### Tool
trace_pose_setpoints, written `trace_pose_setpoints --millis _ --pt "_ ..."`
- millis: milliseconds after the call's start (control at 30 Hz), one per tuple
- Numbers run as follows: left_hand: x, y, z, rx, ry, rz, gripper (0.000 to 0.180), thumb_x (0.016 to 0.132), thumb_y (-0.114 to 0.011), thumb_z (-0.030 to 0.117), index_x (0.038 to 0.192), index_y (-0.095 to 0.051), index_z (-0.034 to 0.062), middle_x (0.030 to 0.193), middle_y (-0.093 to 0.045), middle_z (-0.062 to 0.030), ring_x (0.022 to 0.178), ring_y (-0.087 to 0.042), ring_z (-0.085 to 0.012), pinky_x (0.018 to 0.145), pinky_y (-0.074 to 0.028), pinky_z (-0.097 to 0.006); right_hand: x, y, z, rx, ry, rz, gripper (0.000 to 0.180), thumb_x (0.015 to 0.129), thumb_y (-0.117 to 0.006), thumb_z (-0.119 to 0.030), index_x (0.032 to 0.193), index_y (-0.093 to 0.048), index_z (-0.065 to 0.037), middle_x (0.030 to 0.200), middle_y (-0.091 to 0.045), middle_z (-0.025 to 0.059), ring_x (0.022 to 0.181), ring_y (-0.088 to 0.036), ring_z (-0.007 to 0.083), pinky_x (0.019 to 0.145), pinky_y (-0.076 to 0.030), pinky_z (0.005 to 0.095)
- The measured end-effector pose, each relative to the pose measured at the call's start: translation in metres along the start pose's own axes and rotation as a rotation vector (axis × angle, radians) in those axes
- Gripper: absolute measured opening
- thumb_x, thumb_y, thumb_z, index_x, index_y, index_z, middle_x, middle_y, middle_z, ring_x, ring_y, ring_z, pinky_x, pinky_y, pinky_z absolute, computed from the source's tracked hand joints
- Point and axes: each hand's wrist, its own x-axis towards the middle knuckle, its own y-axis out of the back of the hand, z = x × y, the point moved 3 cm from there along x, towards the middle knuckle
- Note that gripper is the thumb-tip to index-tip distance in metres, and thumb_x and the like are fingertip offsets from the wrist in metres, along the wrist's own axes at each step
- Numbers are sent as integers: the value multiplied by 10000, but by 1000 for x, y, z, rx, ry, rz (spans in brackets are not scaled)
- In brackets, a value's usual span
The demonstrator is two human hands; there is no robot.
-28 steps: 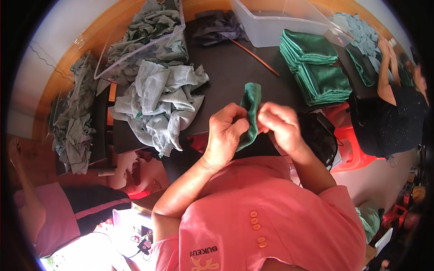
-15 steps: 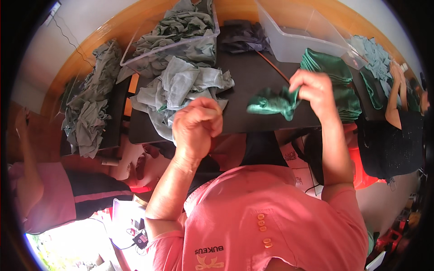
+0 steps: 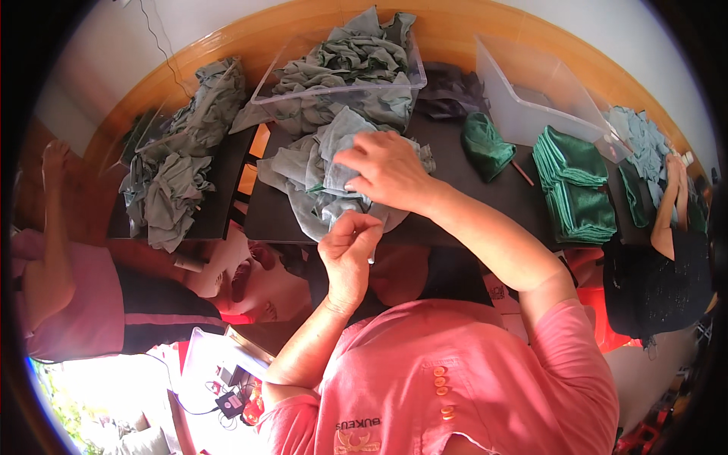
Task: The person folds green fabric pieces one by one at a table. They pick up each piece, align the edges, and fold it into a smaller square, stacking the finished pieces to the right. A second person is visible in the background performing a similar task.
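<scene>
My left hand (image 3: 349, 250) is closed in a pinch in front of the near table edge. A thin pale tip shows beside its fingers, too small to name. My right hand (image 3: 390, 171) reaches across to the heap of grey-green cloth pieces (image 3: 303, 163), palm down, with fingers apart over the top pieces. Beyond my right forearm lies a shiny green cloth piece (image 3: 485, 144), bunched on the dark table (image 3: 455, 201), by a thin reddish-brown stick (image 3: 523, 173). Neat stacks of folded green cloth pieces (image 3: 572, 186) stand to the right.
A clear plastic bin (image 3: 341, 89) piled with grey-green cloths stands behind the heap. Another clear bin (image 3: 542, 110) is at the back right, with dark cloth (image 3: 451, 91) beside it. Other people sit left and right, near more cloth piles (image 3: 171, 189).
My right hand has let go of the green cloth, now lying farther back on the table, and has moved left onto the grey-green heap. The view has shifted, too.
</scene>
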Motion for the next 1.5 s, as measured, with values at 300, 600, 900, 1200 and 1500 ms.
trace_pose_setpoints --millis 300,600,900,1200,1500 --pt "-2 -1 9 -240 118 -226 348 968 -483 293 1059 -627 -10 965 -665 -198 852 -646 -294 661 -519 -348 -16 70 2 720 -465 259 57 844 -644 -15 895 -621 -9 770 -628 63 687 -592 113 628 -462 252" --pt "28 -50 4 -724 249 -158 357 910 -575 112 1243 -509 2 1194 -608 -119 1086 -591 -251 931 -467 -427 -123 127 -17 715 -485 130 88 826 -641 -9 884 -603 45 842 -631 106 703 -565 150 654 -437 254" --pt "21 -90 4 -416 224 -206 247 864 -631 19 1106 -624 -30 967 -679 -74 895 -625 -145 847 -472 -278 -132 155 6 465 -619 314 266 804 -731 -167 1021 -645 -39 898 -608 30 840 -587 126 715 -439 277" --pt "39 -116 22 -142 212 -341 232 834 -622 -14 1062 -647 -46 961 -666 -57 867 -608 -121 809 -475 -256 -140 143 36 1223 -1119 75 176 814 -712 -134 903 -615 -17 732 -592 9 644 -568 86 586 -445 222" --pt "15 -137 -25 540 -300 -471 211 735 -778 90 869 -640 5 803 -634 -41 689 -580 -115 617 -471 -273 -167 131 50 1073 -1420 373 133 817 -707 -118 816 -597 -44 630 -566 20 494 -579 121 420 -361 194"
